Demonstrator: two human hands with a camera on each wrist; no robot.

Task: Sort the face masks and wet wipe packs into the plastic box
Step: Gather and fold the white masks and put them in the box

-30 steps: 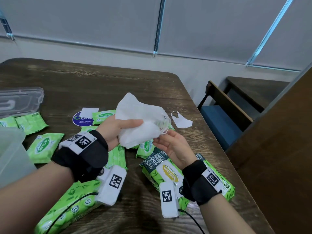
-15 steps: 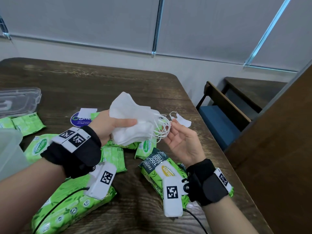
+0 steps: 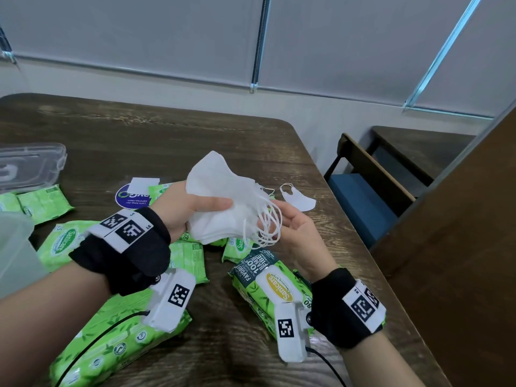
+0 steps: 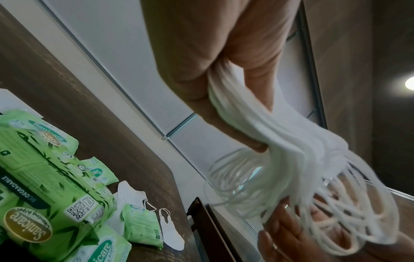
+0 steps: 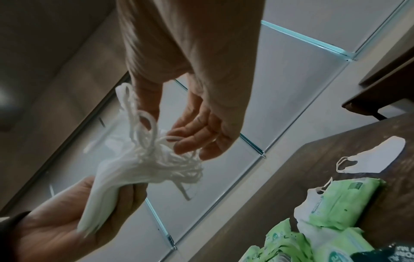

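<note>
My left hand (image 3: 195,208) grips a stack of white face masks (image 3: 223,202) above the table, thumb on top; the left wrist view shows the stack (image 4: 291,141) pinched between its fingers. Their ear loops (image 3: 268,224) hang over the open palm of my right hand (image 3: 290,227), whose fingers touch the loops (image 5: 156,154) without closing. One loose mask (image 3: 300,199) lies on the table to the right. Green wet wipe packs (image 3: 265,283) lie below both hands, large and small. The plastic box (image 3: 14,252) shows at the left edge.
A clear lid (image 3: 28,166) lies at the far left on the wooden table (image 3: 167,135). A round blue sticker (image 3: 131,196) lies among the small packs. A chair with a blue seat (image 3: 360,208) stands past the table's right edge.
The right hand let go of the mask stack's end and opened, palm up under the loops. The left hand tilted the stack so the ear loops fan out to the right.
</note>
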